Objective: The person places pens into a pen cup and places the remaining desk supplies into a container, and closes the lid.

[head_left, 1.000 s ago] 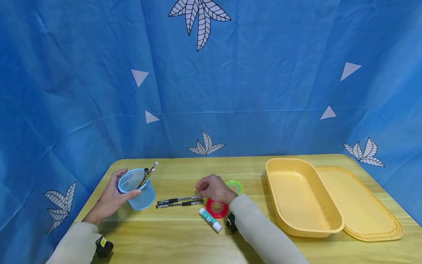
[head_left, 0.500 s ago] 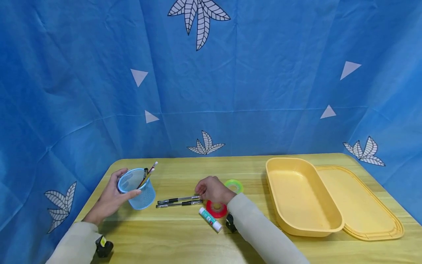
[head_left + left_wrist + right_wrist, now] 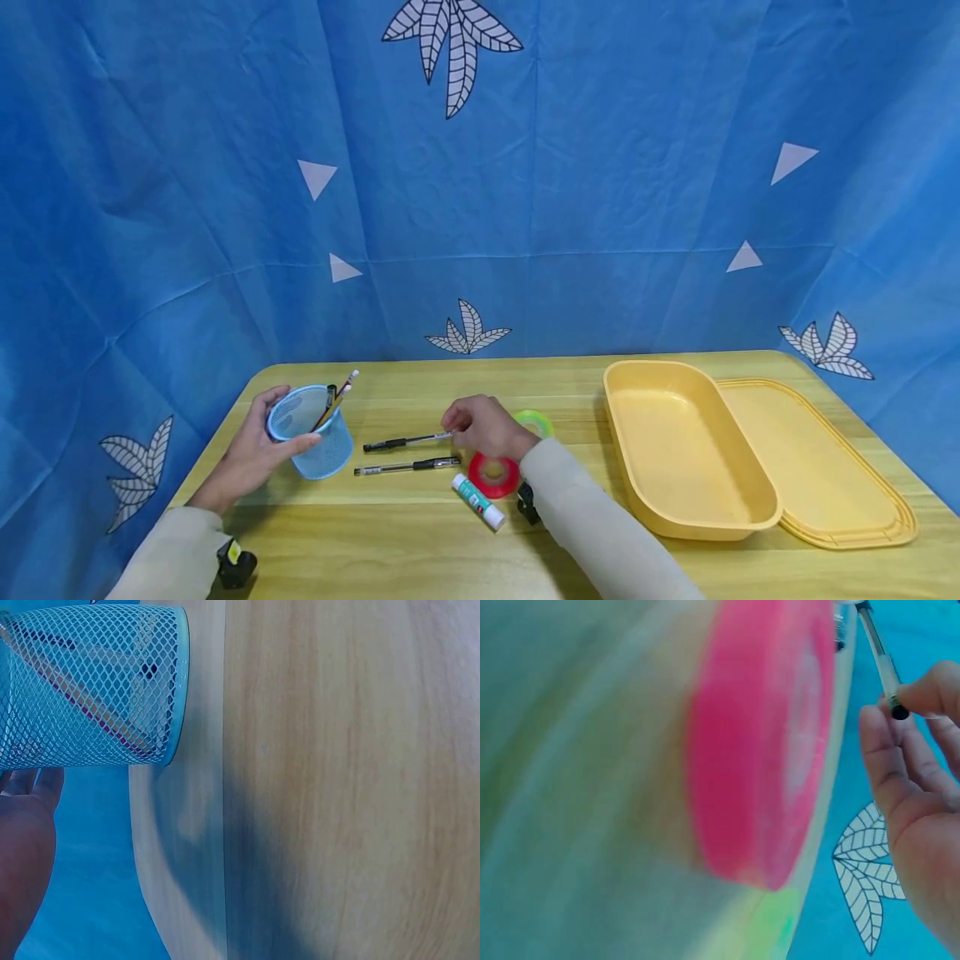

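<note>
On the left of the head view, my left hand [image 3: 253,457] grips a light-blue mesh pen holder [image 3: 328,454] around its rim. Two pencils [image 3: 337,403] and a dark pen lean inside it. In the left wrist view the mesh wall [image 3: 90,697] shows them slanting within. My right hand [image 3: 489,427] pinches one end of a black gel pen [image 3: 401,442] between thumb and fingers; the right wrist view shows that black-tipped end [image 3: 899,712]. A second black gel pen [image 3: 408,467] lies on the table just in front of it.
Near the right hand are a red tape roll [image 3: 493,490], a green tape roll [image 3: 542,421] partly behind that hand, and a glue stick [image 3: 477,502]. A yellow bin [image 3: 693,450] stands on the right, overlapping its flat lid [image 3: 832,467]. A blue curtain [image 3: 600,208] hangs behind the table.
The gel pen in my right hand has separated from the second pen, its far end shifting away and slightly right. The left hand and pen holder stay put.
</note>
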The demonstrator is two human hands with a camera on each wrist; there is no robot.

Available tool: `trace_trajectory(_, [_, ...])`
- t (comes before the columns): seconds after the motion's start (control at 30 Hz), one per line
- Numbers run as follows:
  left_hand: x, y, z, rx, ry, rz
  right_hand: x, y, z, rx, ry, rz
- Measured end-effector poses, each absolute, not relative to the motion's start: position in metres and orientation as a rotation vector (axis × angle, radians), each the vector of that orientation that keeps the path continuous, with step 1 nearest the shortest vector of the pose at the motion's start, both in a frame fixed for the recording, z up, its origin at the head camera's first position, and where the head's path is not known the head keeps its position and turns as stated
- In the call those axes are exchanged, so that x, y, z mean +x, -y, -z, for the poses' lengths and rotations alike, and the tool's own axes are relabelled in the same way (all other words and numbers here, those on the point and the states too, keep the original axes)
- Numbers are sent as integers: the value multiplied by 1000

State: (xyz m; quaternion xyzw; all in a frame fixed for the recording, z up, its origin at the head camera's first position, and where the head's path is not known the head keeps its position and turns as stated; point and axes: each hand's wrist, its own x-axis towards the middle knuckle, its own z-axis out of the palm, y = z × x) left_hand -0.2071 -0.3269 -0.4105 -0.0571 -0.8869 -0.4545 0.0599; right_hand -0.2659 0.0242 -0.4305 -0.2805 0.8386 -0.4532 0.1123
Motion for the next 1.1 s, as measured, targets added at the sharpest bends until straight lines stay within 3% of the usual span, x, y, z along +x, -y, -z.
trace_trajectory(0.37, [-206, 327, 410, -168, 2683, 1397, -265, -18, 411, -803, -2483, 1729])
trace_trajectory(1.1, [-207, 326, 409, -167, 2679, 1390, -266, -14, 391, -712, -2446, 2021])
